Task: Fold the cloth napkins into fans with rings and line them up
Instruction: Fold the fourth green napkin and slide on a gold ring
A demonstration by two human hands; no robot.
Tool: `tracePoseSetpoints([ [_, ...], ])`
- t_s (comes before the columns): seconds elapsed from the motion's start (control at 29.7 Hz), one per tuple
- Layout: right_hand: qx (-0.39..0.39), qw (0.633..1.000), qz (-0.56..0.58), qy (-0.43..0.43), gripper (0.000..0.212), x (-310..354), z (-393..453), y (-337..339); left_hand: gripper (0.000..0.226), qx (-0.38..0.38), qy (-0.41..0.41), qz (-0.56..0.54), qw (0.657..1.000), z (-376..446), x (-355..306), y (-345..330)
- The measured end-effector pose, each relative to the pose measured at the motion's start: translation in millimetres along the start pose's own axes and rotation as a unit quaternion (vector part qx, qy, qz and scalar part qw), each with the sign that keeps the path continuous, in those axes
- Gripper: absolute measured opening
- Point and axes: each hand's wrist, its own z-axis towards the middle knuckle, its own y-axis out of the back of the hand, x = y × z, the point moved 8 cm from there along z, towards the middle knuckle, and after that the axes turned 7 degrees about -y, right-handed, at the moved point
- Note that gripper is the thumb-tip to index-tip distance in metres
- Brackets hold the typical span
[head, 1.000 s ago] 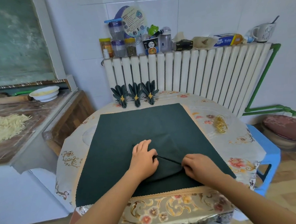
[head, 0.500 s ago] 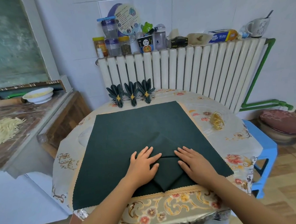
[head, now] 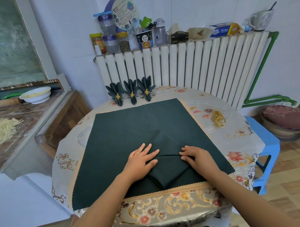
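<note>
three finished fans [head: 131,91] already stand in a row at the far edge of the table [head: 235,138], close to the radiator [head: 186,65], each dark green napkin cinched with a small gold ring, so that part of the job looks done. a fourth napkin [head: 168,168] is only at its first folds: it lies near the front edge of the table, on top of a large dark green cloth [head: 129,128] of the same colour, which makes its outline hard to follow, though a horizontal crease runs between the hands and a pointed fold aims toward the person. the left hand [head: 141,159] lies flat with straight, spread fingers pressing the left side of the fold. the right hand [head: 195,156] rests on the right end of the crease with its fingertips bent down onto the cloth; it seems to press or lightly nip the edge, but whether it truly pinches the fabric cannot be told from this view. a loose cluster of gold rings [head: 219,118] waits on the table to the right, well apart from the hands, which suggests more than one napkin remains. judging by this, the pleating of the current napkin, threading it through a ring, fanning it out and setting it beside the other three are all still to do.
</note>
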Motion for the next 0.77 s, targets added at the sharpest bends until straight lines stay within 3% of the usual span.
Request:
tracePoseSetpoints([
  [0.13, -0.026, 0.999, -0.016, 0.009, 0.008, 6, 6, 5, 0.044, 0.013, 0.008, 0.006, 1.000, -1, 0, 0],
  [0.34, -0.052, 0.998, -0.034, 0.032, 0.008, 12, 6, 7, 0.047, -0.016, 0.018, 0.086, 0.996, -5, -5, 5],
  [0.47, -0.048, 0.997, -0.035, 0.045, 0.008, 13, 7, 5, 0.050, -0.079, -0.044, 0.155, 0.984, -6, -30, 16],
  [0.54, -0.056, 0.996, -0.045, 0.053, 0.008, 13, 7, 4, 0.053, -0.040, -0.051, 0.108, 0.992, -6, -32, 3],
  [0.64, -0.054, 0.994, -0.075, 0.064, 0.004, 14, 5, 0, 0.076, 0.006, -0.024, 0.104, 0.994, -8, -20, -13],
  [0.77, -0.028, 0.993, -0.049, 0.102, 0.011, 15, 0, 1, 0.060, 0.012, -0.020, 0.106, 0.994, -6, -18, -14],
])
